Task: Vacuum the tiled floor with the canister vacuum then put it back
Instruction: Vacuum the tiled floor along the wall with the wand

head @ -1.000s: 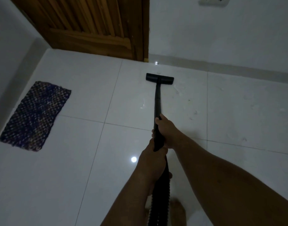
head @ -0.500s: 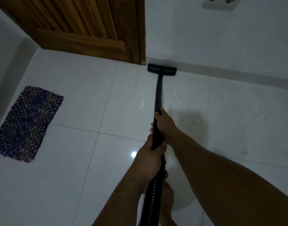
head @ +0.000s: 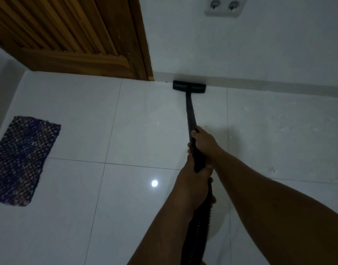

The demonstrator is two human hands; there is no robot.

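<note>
The black vacuum wand (head: pixel 190 113) runs away from me across the white tiled floor (head: pixel 145 121). Its flat floor head (head: pixel 189 86) presses against the base of the white wall, just right of the door frame. My right hand (head: pixel 203 143) grips the wand higher up. My left hand (head: pixel 193 185) grips it just behind, where the ribbed black hose (head: pixel 197 236) starts. The hose drops out of the bottom of the view. The canister itself is not in view.
A slatted wooden door (head: pixel 68 35) stands at the back left. A dark woven mat (head: pixel 21 159) lies on the tiles at the left. A double wall socket (head: pixel 224 7) sits high on the white wall. A light reflection (head: pixel 154 183) glints on the floor.
The floor head slid forward across the tile until it reached the wall's base. Both hands moved forward with the wand, keeping their grip.
</note>
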